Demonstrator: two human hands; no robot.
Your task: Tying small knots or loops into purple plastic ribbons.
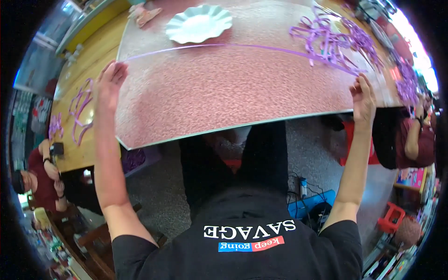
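A long, narrow purple ribbon (224, 45) stretches across the pinkish table mat (224, 88), from one of my hands to the other. My left hand (110, 79), over the mat's left edge, pinches one end between closed fingers. At the right, my right hand (363, 95) is closed on the other end, its fingers curled. Between them the ribbon bows gently away from me, passing just on the near side of a white scalloped plate (199, 24). A loose heap of purple ribbon (326, 39) lies beyond my right hand.
More looped purple ribbon (80, 112) lies on the wooden tabletop (70, 154) to the left. A pink item (142, 15) sits at the far left. Seated people (39, 172) are at both sides. Below are a red stool (391, 217) and a blue box with cables (310, 205).
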